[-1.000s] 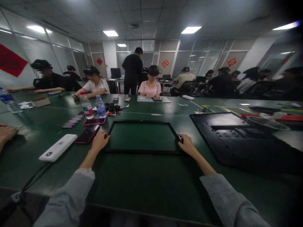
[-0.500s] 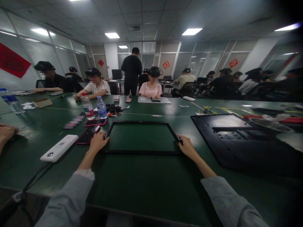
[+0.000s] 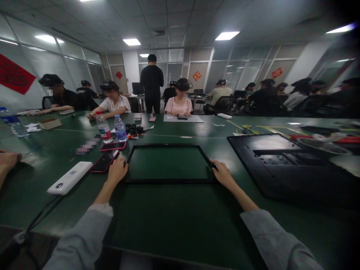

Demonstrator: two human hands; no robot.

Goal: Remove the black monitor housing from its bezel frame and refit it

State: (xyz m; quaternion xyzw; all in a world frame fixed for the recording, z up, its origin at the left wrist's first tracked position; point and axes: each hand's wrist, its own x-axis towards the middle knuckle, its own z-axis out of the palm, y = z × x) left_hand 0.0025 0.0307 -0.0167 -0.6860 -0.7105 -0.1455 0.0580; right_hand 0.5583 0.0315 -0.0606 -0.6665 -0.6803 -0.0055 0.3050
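Observation:
A thin black rectangular frame (image 3: 168, 181) lies on or just above the green table (image 3: 174, 217), whose surface shows through its opening. My left hand (image 3: 117, 169) grips the left side of the frame, fingers wrapped round the edge. On the opposite side my right hand (image 3: 222, 172) holds the frame's right edge, with its fingers closed on it. Close to my left hand lies a dark phone with a red edge (image 3: 104, 161). To the right of my right hand rests a large black panel (image 3: 270, 172).
A white power bank (image 3: 70, 177) with a cable lies at the left. Two bottles (image 3: 104, 129) stand behind the phones. Another person's hand (image 3: 8, 159) rests at the left edge. A person in pink (image 3: 179, 105) sits across the table.
The standing person in black has shifted slightly left. Both my hands keep their hold on the frame, which has barely moved.

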